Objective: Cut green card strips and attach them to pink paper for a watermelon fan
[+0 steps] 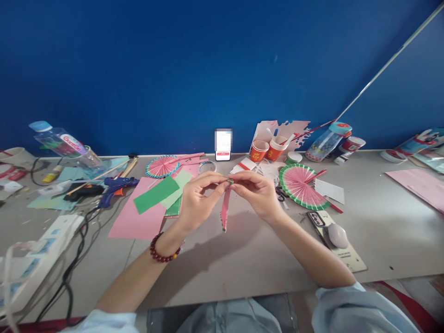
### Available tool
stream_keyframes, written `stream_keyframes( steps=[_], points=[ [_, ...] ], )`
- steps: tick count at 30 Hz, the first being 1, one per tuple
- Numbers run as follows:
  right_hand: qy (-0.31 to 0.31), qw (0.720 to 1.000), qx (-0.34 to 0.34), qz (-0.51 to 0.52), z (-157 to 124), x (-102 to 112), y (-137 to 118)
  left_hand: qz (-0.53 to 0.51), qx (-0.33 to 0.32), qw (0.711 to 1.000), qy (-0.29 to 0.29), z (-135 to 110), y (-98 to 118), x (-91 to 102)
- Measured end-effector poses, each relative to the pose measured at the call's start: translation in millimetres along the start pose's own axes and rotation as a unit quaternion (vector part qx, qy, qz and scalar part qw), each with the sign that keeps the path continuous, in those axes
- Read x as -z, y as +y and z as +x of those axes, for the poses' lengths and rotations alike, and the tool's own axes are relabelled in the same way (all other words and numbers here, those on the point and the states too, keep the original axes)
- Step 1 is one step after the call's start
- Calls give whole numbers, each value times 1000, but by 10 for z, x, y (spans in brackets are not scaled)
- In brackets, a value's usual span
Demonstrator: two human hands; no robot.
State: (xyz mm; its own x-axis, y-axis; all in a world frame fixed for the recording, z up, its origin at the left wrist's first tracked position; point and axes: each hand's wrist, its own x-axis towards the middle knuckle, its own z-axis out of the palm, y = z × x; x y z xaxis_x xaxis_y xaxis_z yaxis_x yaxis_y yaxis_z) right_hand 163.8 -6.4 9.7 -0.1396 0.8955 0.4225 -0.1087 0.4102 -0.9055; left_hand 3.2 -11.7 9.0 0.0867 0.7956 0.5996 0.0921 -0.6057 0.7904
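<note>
My left hand [203, 196] and my right hand [255, 192] meet above the middle of the desk. Both pinch the upper end of a narrow, folded pink paper strip [225, 210], which hangs down between them. Green shows at its pinched end and dark spots along its lower edge. My fingertips partly hide the top. To the right lies a round pleated paper fan [298, 185], pink with a green rim and red sticks. A smaller pink fan with a blue rim [161, 166] lies at the back left. Green paper [156, 195] rests on a pink sheet [130, 215] beside my left hand.
A lit phone [223, 145] leans against the blue wall. Paper cups [259, 150] and a bottle [328, 143] stand at the back right. Leftward are a blue glue gun [118, 185], a tilted bottle [64, 143], cables and a power strip [45, 254]. Another phone [352, 259] lies front right.
</note>
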Motion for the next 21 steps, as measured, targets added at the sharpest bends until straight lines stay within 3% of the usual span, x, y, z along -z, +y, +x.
stream_keyframes(
  steps=[13, 21],
  points=[
    [11, 1000, 7, -11, -10, -10, -15, 8, -17, 1000, -10, 15, 5, 2],
    [39, 998, 37, -11, -16, -18, 7, 65, -73, 995, -8, 4, 32, -5]
  ],
)
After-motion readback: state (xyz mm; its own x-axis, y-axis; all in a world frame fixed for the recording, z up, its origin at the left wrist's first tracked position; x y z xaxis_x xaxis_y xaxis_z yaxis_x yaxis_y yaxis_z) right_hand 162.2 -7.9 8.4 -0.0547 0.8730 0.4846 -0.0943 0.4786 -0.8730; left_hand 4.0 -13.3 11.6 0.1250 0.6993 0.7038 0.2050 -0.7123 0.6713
